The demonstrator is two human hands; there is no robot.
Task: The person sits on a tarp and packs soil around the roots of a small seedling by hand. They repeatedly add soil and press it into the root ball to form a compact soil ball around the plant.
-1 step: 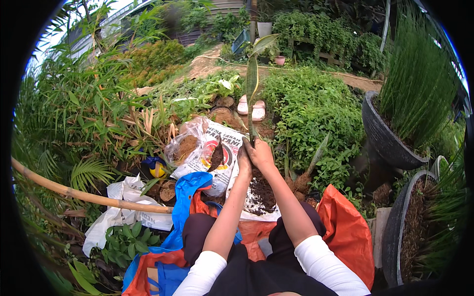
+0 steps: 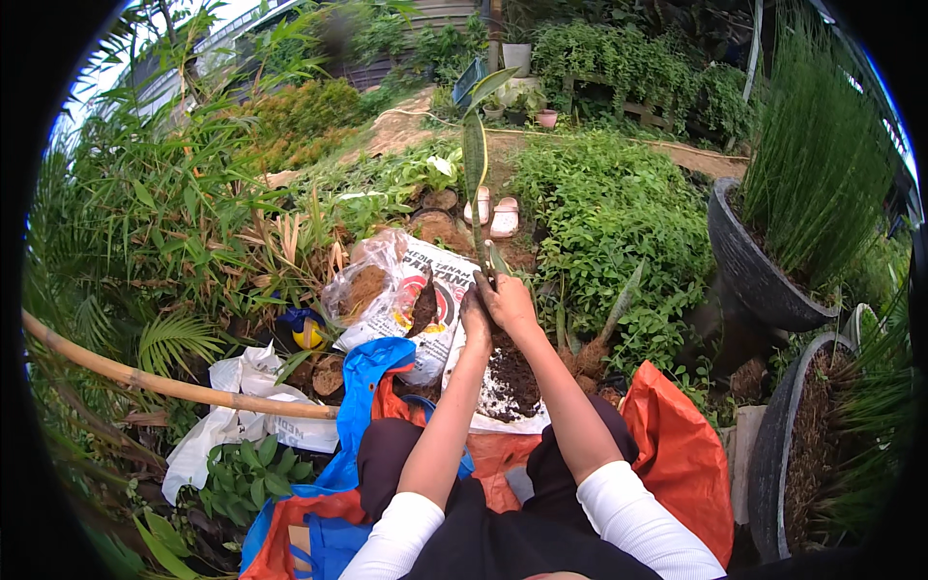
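A tall snake plant (image 2: 474,159) with yellow-edged leaves stands upright, leaning a little left, between my two hands. My left hand (image 2: 474,324) and my right hand (image 2: 508,302), both dirty with soil, close around its base from either side. Its roots are hidden by my hands. Below them, dark soil (image 2: 512,375) lies on an opened white sack (image 2: 454,362). Another snake plant (image 2: 623,304) with bare fibrous roots (image 2: 587,362) lies to the right of my hands.
A printed white bag (image 2: 396,333) and a clear plastic bag of brown material (image 2: 365,288) lie left. White clogs (image 2: 504,218) stand ahead. An orange tarp (image 2: 677,454) borders my right knee. Large black pots (image 2: 764,256) stand right; a bamboo pole (image 2: 174,380) juts in left.
The snake plant's top has swung left and its leaves have turned, showing a shorter leaf at the base. My hands stay in nearly the same place.
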